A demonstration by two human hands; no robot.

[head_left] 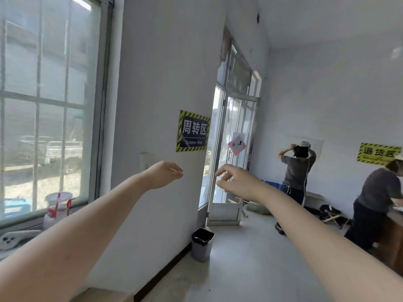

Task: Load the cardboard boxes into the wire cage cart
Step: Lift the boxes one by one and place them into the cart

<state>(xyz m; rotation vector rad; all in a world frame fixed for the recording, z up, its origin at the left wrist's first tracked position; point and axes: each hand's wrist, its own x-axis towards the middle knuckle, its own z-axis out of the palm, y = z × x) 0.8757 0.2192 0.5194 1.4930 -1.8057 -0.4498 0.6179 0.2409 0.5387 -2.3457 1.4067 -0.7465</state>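
Both your hands were up and empty beneath the Turnover Area sign (193,131). Your left hand (165,173) hung just below its lower left corner, fingers (177,169) loosely curled on nothing. Your right hand (233,182) was below and right of it, fingers slack, thumb and forefinger apart. A tan cardboard box (102,295) edge showed far below the sign, under your left forearm. Straight below the sign a grey bin (202,247) stood at the wall's corner. Right of the sign the glass door (231,162) stood ajar, and bare floor (250,264) ran towards a standing person (297,171).
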